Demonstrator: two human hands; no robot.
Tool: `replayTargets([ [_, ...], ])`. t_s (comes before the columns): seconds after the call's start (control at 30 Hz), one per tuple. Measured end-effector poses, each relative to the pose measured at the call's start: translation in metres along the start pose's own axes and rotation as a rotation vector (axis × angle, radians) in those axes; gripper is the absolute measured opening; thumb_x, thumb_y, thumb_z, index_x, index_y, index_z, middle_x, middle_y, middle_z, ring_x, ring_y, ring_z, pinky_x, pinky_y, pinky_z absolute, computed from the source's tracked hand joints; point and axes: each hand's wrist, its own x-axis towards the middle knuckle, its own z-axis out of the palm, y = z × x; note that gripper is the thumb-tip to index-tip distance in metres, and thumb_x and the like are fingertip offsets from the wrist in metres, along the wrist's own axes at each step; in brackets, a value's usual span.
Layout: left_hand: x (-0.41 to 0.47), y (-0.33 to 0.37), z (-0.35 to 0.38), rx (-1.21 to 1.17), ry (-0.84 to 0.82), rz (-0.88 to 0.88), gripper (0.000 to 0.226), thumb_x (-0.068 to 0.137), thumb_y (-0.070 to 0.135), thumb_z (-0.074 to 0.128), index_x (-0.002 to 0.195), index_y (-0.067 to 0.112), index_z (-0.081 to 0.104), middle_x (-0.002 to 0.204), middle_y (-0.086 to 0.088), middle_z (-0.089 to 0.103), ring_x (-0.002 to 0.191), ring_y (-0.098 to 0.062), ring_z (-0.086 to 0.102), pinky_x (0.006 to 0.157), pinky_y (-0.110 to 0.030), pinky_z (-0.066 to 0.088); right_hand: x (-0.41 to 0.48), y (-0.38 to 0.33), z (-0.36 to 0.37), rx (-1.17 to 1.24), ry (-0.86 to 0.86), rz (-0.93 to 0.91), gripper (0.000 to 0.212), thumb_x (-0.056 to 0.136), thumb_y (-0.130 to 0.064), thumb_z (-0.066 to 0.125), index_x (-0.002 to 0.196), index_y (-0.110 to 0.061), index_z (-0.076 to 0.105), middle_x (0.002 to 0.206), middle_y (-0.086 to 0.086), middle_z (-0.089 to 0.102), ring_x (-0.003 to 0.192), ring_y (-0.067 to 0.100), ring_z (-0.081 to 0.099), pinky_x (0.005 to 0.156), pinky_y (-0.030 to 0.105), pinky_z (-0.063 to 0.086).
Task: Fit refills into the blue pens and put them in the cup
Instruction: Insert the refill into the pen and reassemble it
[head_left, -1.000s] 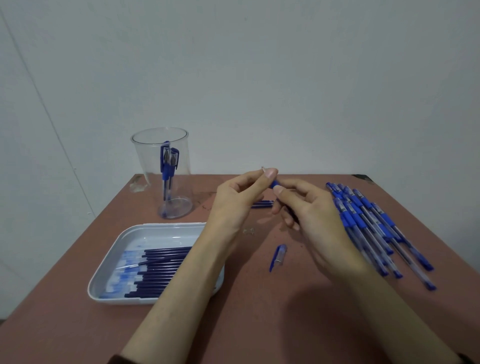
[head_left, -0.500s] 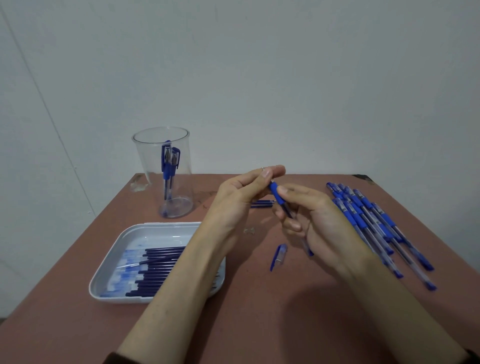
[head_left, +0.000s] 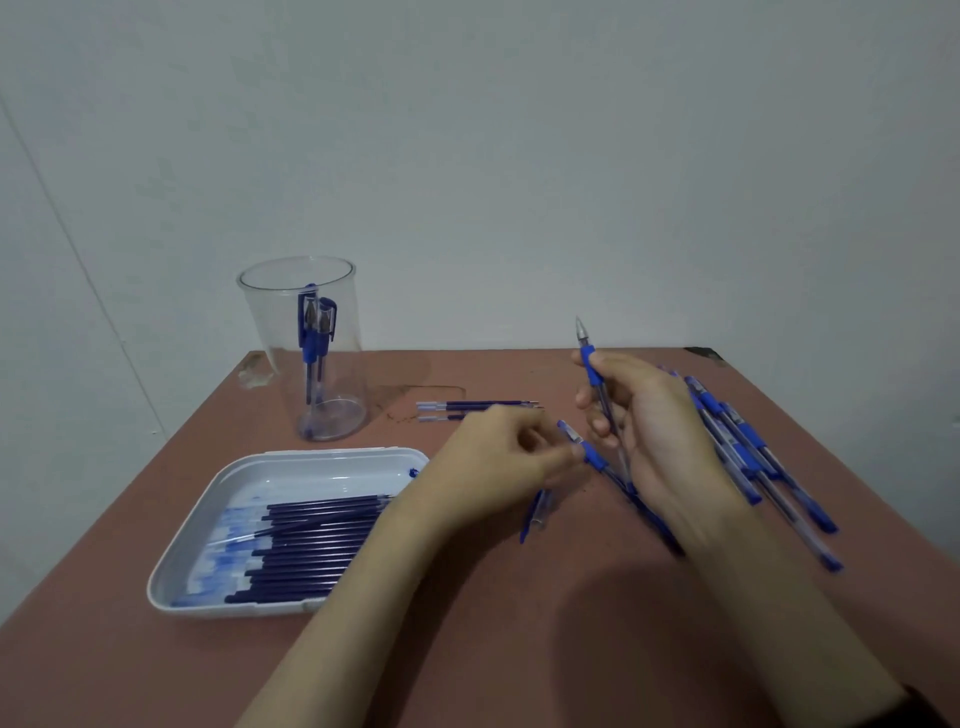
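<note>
- The clear cup (head_left: 306, 364) stands upright in the upper left of the brown surface (head_left: 467, 649). Two capped pens (head_left: 314, 338) stand on end inside it.
- Below the cup, at lower left, the white tray (head_left: 322, 454) holds a row of dark refills (head_left: 311, 530) laid side by side, their long axes running left to right.
- Just right of the cup, toward the far edge, a few loose refills (head_left: 478, 404) lie the same way.
- In the centre, the left hand (head_left: 493, 467) hovers low with its fingers curled and its fingertips pointing right. They meet a slanted blue-and-clear piece (head_left: 592, 458), which is blurred. I cannot tell what it is, nor whether this grip pinches it or is only beside it.
- The cap (head_left: 537, 512) lies on the surface just below the left fingers and is partly covered by them. Its long axis runs nearly up and down the frame, leaning slightly.
- The left hand is much the nearer hand to the cap.
- The right hand (head_left: 660, 441) has its grip clamped on the pen (head_left: 592, 374), fingers curled round the clear barrel.
- The pen is held up off the surface. Its metal tip points toward the top of the frame, up and to the right of the cap, and fingers partly cover the lower barrel.
- Capping looks like the next step. The cap would have to be lifted up and rightward, with its mouth turned to that raised tip.
- At far right, the pile of pens (head_left: 769, 467) fans from upper left to lower right, and the right hand hides its near side.
</note>
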Motion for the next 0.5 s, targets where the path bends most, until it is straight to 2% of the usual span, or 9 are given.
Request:
replayTargets([
  [0.03, -0.002, -0.001, 0.003, 0.183, -0.041, 0.034, 0.017, 0.080, 0.042, 0.067, 0.084, 0.025, 0.065, 0.077, 0.008, 0.067, 0.072, -0.005, 0.060, 0.071, -0.026, 0.051, 0.000, 0.000, 0.000, -0.002, 0.001, 0.000, 0.018, 0.094, -0.015, 0.053, 0.100, -0.004, 0.066, 0.061, 0.006, 0.056, 0.041, 0.011, 0.038, 0.037, 0.020, 0.028],
  [0.1, -0.003, -0.003, 0.005, 0.402, -0.124, 0.052, 0.030, 0.076, 0.048, 0.070, 0.097, 0.027, 0.065, 0.085, 0.011, 0.064, 0.080, -0.006, 0.058, 0.076, -0.028, 0.050, 0.001, 0.000, 0.001, -0.003, 0.002, 0.002, 0.018, 0.093, -0.015, 0.054, 0.101, -0.003, 0.066, 0.059, 0.005, 0.057, 0.041, 0.011, 0.039, 0.037, 0.020, 0.028],
  [0.2, 0.001, -0.008, 0.003, 0.392, -0.198, 0.059, 0.028, 0.079, 0.036, 0.071, 0.104, 0.024, 0.066, 0.084, 0.010, 0.059, 0.072, -0.004, 0.053, 0.073, -0.023, 0.045, 0.000, 0.001, 0.001, -0.030, -0.004, 0.004, 0.018, 0.093, -0.016, 0.055, 0.102, -0.005, 0.066, 0.058, 0.004, 0.058, 0.043, 0.011, 0.039, 0.038, 0.021, 0.028],
  [0.27, 0.003, -0.009, 0.001, 0.331, -0.182, 0.076, 0.024, 0.082, 0.028, 0.070, 0.106, 0.022, 0.069, 0.080, 0.009, 0.059, 0.065, -0.001, 0.050, 0.068, -0.018, 0.043, 0.000, 0.001, 0.001, -0.047, -0.007, -0.004, 0.017, 0.093, -0.016, 0.055, 0.101, -0.006, 0.067, 0.059, 0.005, 0.058, 0.044, 0.012, 0.039, 0.040, 0.022, 0.028],
  [0.33, 0.008, -0.011, -0.006, 0.229, -0.044, 0.071, 0.020, 0.086, 0.023, 0.066, 0.105, 0.019, 0.072, 0.078, 0.006, 0.066, 0.057, 0.006, 0.051, 0.061, -0.011, 0.039, 0.000, 0.003, 0.002, -0.079, -0.007, -0.025, 0.015, 0.093, -0.016, 0.055, 0.098, -0.008, 0.068, 0.060, 0.005, 0.058, 0.044, 0.013, 0.039, 0.041, 0.023, 0.028],
  [0.4, 0.013, -0.013, -0.014, 0.017, 0.169, 0.032, 0.017, 0.088, 0.016, 0.064, 0.102, 0.014, 0.073, 0.071, 0.007, 0.066, 0.052, 0.010, 0.052, 0.063, -0.007, 0.042, 0.000, 0.005, 0.005, -0.120, -0.014, -0.058, 0.013, 0.093, -0.016, 0.056, 0.095, -0.010, 0.068, 0.058, 0.004, 0.059, 0.044, 0.014, 0.039, 0.040, 0.023, 0.029],
  [0.5, 0.016, -0.014, -0.026, -0.600, 0.381, -0.072, 0.012, 0.088, 0.008, 0.063, 0.098, 0.007, 0.070, 0.077, -0.001, 0.068, 0.063, -0.003, 0.063, 0.078, -0.025, 0.056, -0.004, 0.008, 0.012, -0.166, -0.066, -0.110, 0.012, 0.092, -0.015, 0.058, 0.094, -0.010, 0.068, 0.057, 0.004, 0.059, 0.041, 0.012, 0.038, 0.046, 0.025, 0.026],
])
